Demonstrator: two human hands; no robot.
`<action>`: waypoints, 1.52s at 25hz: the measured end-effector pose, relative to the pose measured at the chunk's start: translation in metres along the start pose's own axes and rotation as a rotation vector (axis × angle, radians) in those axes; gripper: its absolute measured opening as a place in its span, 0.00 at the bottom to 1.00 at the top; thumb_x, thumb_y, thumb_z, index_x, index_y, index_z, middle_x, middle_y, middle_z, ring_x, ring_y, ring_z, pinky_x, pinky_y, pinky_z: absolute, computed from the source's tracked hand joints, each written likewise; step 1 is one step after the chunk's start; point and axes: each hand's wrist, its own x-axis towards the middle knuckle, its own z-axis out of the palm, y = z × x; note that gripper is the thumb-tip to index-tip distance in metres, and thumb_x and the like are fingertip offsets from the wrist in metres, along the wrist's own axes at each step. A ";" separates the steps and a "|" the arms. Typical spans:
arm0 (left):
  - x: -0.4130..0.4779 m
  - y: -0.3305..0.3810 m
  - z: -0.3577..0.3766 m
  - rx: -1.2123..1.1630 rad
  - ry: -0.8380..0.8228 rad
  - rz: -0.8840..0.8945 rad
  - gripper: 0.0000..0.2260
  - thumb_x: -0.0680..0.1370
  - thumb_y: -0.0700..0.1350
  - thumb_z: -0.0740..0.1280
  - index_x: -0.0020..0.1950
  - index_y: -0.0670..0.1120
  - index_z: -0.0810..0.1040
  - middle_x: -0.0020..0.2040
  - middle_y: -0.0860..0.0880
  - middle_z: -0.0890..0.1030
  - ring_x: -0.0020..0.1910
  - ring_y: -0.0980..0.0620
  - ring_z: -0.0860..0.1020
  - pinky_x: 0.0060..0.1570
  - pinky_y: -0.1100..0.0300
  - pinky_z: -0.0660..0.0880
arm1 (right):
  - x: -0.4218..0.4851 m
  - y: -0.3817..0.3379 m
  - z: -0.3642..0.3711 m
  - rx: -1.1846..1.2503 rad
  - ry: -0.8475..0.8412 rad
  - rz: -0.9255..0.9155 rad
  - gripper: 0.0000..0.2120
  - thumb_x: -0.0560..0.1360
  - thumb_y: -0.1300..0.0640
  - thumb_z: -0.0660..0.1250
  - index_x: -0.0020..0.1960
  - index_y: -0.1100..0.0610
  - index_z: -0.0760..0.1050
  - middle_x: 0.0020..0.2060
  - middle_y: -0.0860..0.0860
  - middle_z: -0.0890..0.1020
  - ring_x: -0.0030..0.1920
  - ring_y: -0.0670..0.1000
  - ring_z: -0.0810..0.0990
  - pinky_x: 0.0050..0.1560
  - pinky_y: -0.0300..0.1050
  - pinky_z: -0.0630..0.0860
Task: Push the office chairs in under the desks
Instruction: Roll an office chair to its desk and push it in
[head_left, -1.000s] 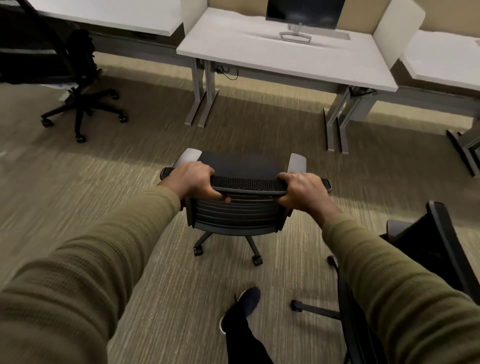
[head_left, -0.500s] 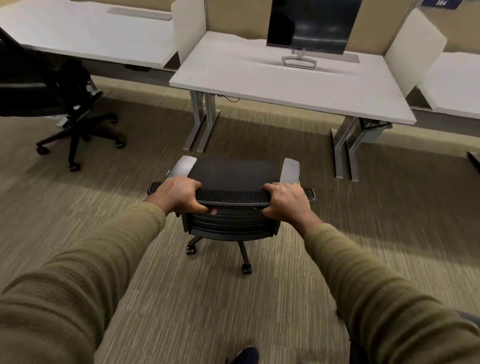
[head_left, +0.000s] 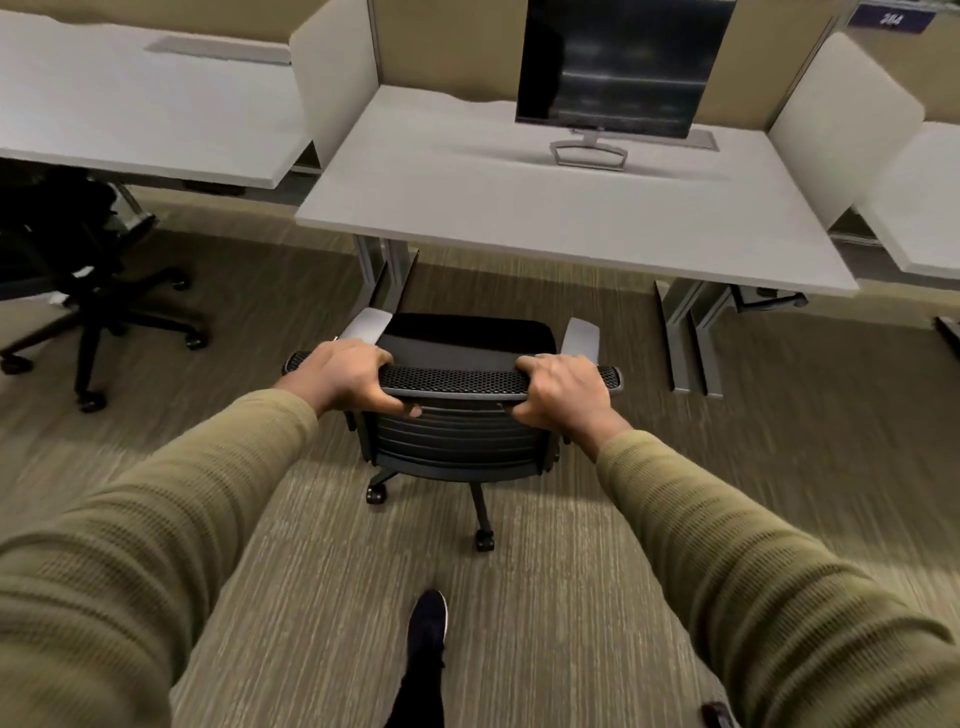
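Observation:
A black office chair (head_left: 457, 436) with grey armrests stands on the carpet just in front of a white desk (head_left: 519, 208). Its seat front nearly reaches the desk's front edge. My left hand (head_left: 348, 379) grips the left end of the mesh backrest top. My right hand (head_left: 561, 389) grips the right end. Both arms are stretched out in olive sleeves. The chair's base and casters show below the backrest.
A dark monitor (head_left: 618, 73) stands on the desk. Another black office chair (head_left: 78, 270) sits at the left, by a second white desk (head_left: 130, 119). Grey desk legs (head_left: 696, 332) stand right of the chair. A third desk (head_left: 919, 208) is at the right edge. My shoe (head_left: 428, 623) is below.
The chair has rolled forward toward the desk with both hands on its backrest, and I have walked after it. The chair at the lower right has left the view.

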 end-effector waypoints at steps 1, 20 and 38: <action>0.019 -0.008 -0.008 0.008 -0.014 0.006 0.41 0.58 0.84 0.61 0.53 0.53 0.82 0.39 0.55 0.81 0.43 0.50 0.79 0.45 0.54 0.76 | 0.019 0.006 -0.001 -0.006 0.008 0.014 0.19 0.69 0.38 0.66 0.53 0.50 0.78 0.45 0.50 0.85 0.46 0.55 0.84 0.42 0.47 0.69; 0.282 -0.116 -0.083 0.055 0.033 0.074 0.37 0.61 0.83 0.62 0.47 0.51 0.80 0.41 0.53 0.82 0.44 0.49 0.80 0.47 0.53 0.78 | 0.290 0.091 0.027 -0.027 -0.024 0.119 0.20 0.67 0.42 0.70 0.57 0.48 0.80 0.45 0.47 0.85 0.44 0.53 0.83 0.40 0.45 0.74; 0.341 -0.162 -0.103 0.123 0.083 0.089 0.36 0.63 0.82 0.60 0.48 0.52 0.78 0.42 0.52 0.81 0.43 0.47 0.78 0.42 0.55 0.73 | 0.356 0.091 0.041 -0.041 0.039 0.153 0.24 0.68 0.40 0.66 0.58 0.52 0.78 0.45 0.51 0.83 0.42 0.56 0.81 0.40 0.47 0.69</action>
